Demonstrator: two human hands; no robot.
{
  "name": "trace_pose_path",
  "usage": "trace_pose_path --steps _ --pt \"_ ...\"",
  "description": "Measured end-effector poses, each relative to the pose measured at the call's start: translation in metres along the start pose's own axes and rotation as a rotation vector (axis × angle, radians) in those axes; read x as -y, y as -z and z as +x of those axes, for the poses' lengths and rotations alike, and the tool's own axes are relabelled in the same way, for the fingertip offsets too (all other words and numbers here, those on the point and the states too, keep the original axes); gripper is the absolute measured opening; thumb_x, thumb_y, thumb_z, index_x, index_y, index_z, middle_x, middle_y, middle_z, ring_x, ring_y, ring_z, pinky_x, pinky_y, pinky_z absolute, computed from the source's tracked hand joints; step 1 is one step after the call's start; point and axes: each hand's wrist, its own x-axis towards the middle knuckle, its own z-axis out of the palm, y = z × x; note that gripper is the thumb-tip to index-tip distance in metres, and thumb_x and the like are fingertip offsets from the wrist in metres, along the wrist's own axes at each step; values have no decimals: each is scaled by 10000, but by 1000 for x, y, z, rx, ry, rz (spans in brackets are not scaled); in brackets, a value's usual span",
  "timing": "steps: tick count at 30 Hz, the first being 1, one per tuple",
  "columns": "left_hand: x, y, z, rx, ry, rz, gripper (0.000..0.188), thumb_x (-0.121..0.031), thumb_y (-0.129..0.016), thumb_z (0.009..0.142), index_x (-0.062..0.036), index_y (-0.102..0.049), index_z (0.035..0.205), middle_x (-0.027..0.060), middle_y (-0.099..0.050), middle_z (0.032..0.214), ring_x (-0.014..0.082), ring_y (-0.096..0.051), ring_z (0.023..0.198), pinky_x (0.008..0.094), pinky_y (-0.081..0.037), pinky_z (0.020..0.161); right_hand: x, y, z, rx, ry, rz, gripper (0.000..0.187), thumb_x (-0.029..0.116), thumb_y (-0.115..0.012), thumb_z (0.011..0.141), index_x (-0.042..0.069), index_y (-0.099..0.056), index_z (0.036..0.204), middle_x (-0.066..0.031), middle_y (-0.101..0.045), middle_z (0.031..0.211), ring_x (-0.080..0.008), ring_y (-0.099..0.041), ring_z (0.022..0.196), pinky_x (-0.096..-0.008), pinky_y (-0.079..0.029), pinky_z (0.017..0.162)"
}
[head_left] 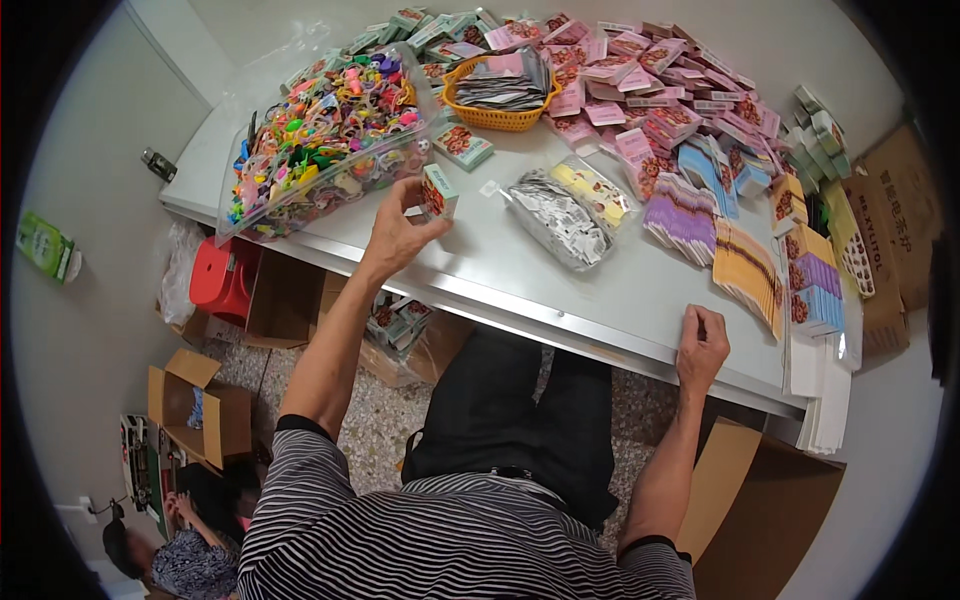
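My left hand (398, 235) grips a small green box (438, 192) with a picture on its face, thumb at its near end and fingers at its left side. It is held upright just over or on the tabletop; I cannot tell whether it touches. Behind it another green box (463, 146) lies flat. To its left stands a clear plastic bin (340, 195) heaped with colourful small toys. My right hand (703, 345) rests at the table's front edge with its fingers curled closed, and nothing shows in it. Between my hands lies a clear tray (590, 255) of small white packets and yellow pieces.
A yellow basket (500, 118) holds flat packets. Pink boxes (640, 75) pile up at the back. Fanned purple cartons (680, 220) and orange cartons (748, 275) lie to the right. Below are an open cardboard box (745, 510) and a red stool (222, 280). Another person (195, 550) sits lower left.
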Motion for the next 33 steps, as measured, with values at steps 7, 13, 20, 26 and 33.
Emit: trace_pose_path --steps 7,13,20,26,33 --pt "39 8 12 -203 75 -97 680 -292 -857 784 42 -558 1295 155 -692 1130 212 -671 1009 335 -548 860 9 -28 4 33 -149 115 111 72 -677 933 -21 -709 986 -88 -656 875 -133 -597 787 -267 -490 728" --pt "42 9 32 -374 123 70 650 -392 -835 795 60 -621 1210 134 -733 957 181 -695 860 317 -545 782 159 -137 74 304 401 200 212 117 -741 870 -13 -696 1031 -142 -691 990 -272 -662 893 -370 -529 828" --pt "39 19 59 -368 185 -306 547 -218 -778 887 59 -541 1295 54 -670 980 96 -608 815 248 -516 715 231 -338 172 902 544 -526 552 405 -787 806 -7 -659 1151 -239 -679 1149 -371 -646 1128 -467 -501 970" --pt "49 24 86 -428 209 -342 604 -256 -781 878 69 -528 1320 72 -669 1007 115 -614 873 264 -526 760 217 -430 181 819 386 -414 411 251 -741 798 -6 -664 1109 -251 -662 1191 -378 -630 1155 -435 -506 961" --pt "75 51 73 -430 121 -282 594 -249 -720 923 22 -479 1394 50 -644 1063 85 -611 839 195 -500 552 262 -359 149 723 501 -393 465 274 -811 740 -8 -614 1053 -224 -680 1049 -386 -662 1003 -478 -524 889"
